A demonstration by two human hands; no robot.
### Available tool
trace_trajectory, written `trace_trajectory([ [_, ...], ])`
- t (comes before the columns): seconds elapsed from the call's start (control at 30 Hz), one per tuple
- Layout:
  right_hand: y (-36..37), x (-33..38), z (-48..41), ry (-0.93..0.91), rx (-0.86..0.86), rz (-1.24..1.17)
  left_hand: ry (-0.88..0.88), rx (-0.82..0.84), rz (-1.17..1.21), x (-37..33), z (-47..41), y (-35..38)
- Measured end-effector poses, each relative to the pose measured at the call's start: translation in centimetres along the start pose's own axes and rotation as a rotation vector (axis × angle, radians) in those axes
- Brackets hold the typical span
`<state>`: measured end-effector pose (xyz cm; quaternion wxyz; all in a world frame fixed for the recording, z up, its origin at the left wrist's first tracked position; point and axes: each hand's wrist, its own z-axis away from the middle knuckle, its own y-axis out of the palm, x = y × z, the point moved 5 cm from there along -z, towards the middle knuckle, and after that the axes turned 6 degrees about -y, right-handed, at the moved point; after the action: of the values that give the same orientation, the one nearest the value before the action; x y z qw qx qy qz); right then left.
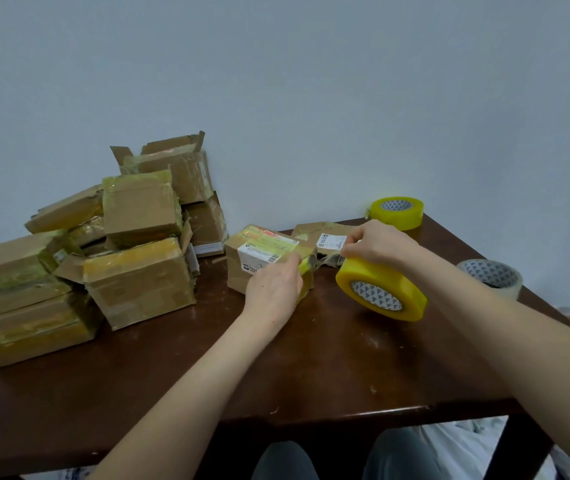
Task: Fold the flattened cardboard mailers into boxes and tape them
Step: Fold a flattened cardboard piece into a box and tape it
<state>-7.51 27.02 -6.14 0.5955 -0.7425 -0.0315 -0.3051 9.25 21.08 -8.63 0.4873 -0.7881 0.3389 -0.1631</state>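
Observation:
A small cardboard box (259,259) with white shipping labels sits mid-table. My left hand (276,289) presses flat against its near right side, over a strip of yellow tape at the corner. My right hand (377,245) grips a yellow tape roll (380,289), held on edge just right of the box, and a short stretch of tape runs from the roll to the box corner. Behind the box lies a flattened cardboard mailer (325,235) with a white label, partly hidden by my right hand.
A heap of several taped boxes (103,247) fills the left of the brown table (276,368). A second yellow roll (398,213) stands at the back right corner by the wall. A clear tape roll (491,278) lies near the right edge.

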Motion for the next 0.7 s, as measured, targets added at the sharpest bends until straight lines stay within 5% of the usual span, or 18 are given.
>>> trace_trajectory([
  [0.33,0.2,0.1,-0.2,0.013,-0.019,0.005,0.018,0.017,-0.086,0.4,-0.9,-0.1],
  [0.5,-0.2,-0.4,-0.1,0.009,-0.028,-0.083,0.042,0.158,-0.112,1.3,0.3,2.1],
  [0.7,-0.6,-0.8,0.1,-0.062,-0.096,-0.347,0.13,-0.018,-0.036,1.4,1.2,2.6],
])
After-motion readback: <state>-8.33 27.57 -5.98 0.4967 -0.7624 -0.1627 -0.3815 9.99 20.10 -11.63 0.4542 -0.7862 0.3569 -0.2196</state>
